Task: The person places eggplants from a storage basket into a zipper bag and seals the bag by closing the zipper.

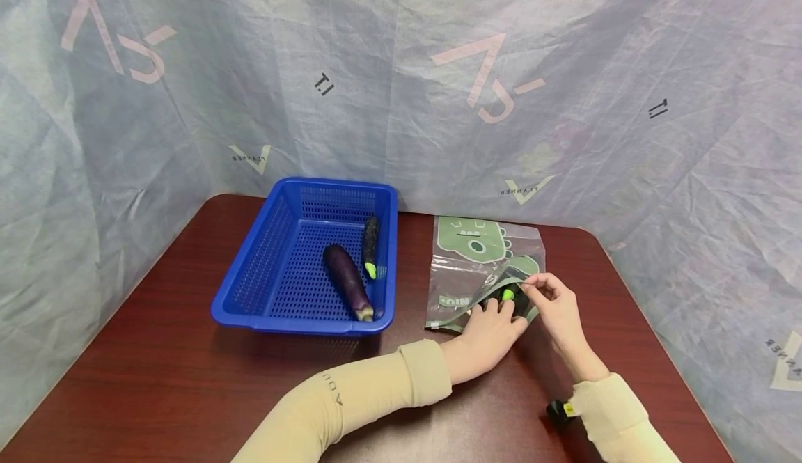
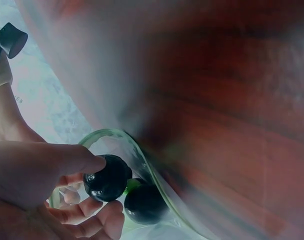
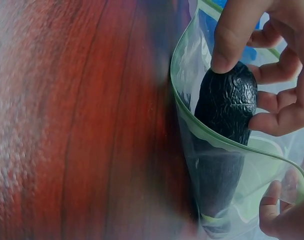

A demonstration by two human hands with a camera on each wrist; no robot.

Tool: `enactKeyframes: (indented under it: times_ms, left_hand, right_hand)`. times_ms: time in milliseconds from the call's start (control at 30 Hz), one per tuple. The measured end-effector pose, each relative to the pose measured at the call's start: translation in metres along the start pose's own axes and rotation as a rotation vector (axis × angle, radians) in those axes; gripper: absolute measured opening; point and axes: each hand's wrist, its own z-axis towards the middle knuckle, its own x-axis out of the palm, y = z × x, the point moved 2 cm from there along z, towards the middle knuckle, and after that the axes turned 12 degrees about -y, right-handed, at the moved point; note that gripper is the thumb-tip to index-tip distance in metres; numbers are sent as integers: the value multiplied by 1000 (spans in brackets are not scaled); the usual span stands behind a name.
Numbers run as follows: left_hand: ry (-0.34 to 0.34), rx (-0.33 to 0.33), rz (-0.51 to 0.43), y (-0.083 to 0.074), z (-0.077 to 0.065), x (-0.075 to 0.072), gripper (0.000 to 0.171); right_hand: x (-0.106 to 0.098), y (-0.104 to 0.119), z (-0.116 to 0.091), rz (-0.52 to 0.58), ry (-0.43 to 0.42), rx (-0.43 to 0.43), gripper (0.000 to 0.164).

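Head view, landmark: the blue basket (image 1: 303, 326), a perforated tray with sloping walls, on the dark red-brown table (image 1: 156, 386).

Inside the basket, toward its right wall: a purple eggplant (image 1: 346, 278), pale stem end toward the near right corner; a black cucumber (image 1: 370, 240) with a bright green tip, beside it and nearer the right wall.

To the right of the basket, apart from it: a zip bag (image 1: 447, 282), clear with green printed figures, lying flat on the table at its far part. Its near edge is lifted and gapes, the corner closest to the basket lying low.

Left hand (image 1: 485, 341): right of the basket, at the bag mouth. Grip: thumb and fingers pinch the rounded end of a wrinkled dark vegetable (image 3: 229, 102). Its pinched end stands clear of the bag rim; the lower part is inside, seen through the film. A second dark vegetable (image 2: 146, 204) lies in the bag just beside it, a green part showing between the two.

Right hand (image 1: 556, 313): on the side of the bag away from the basket. Grip: thumb and fingers pinch the bag's edge, holding it up. A small black device (image 1: 556, 413) sits at its cuff.

Behind the basket and the table: a pale grey printed cloth (image 1: 276, 66).
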Motion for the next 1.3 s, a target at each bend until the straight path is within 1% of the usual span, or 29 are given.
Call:
enactKeyframes:
  times_ms: [167,267,367,567,667,833,1033,1200,1300]
  left_hand:
    - [-10,-5,2,1,3,-2,12]
    - [-11,5,6,2,5,-1,11]
    - [-23,11,19,2,6,2,12]
    - [-44,4,56,1,9,11,13]
    - [-42,3,70,-1,11,13,16]
    - [-12,-4,74,-3,13,13,21]
    - [24,-28,64,-3,12,17,20]
    - [13,-33,60,-2,10,19,18]
    - [15,-35,53,-2,10,18,17]
  right_hand:
    - [1,1,0,6,-5,-2,17]
    - [2,2,0,22,-4,6,18]
    - [2,3,0,43,0,16,20]
    - [3,4,1,59,7,21,21]
    - [4,6,1,58,2,25,20]
    - [5,7,0,74,-5,30,19]
    - [5,4,0,97,-10,38,17]
    - [4,3,1,88,-7,35,17]
    - [4,3,1,91,-2,36,18]
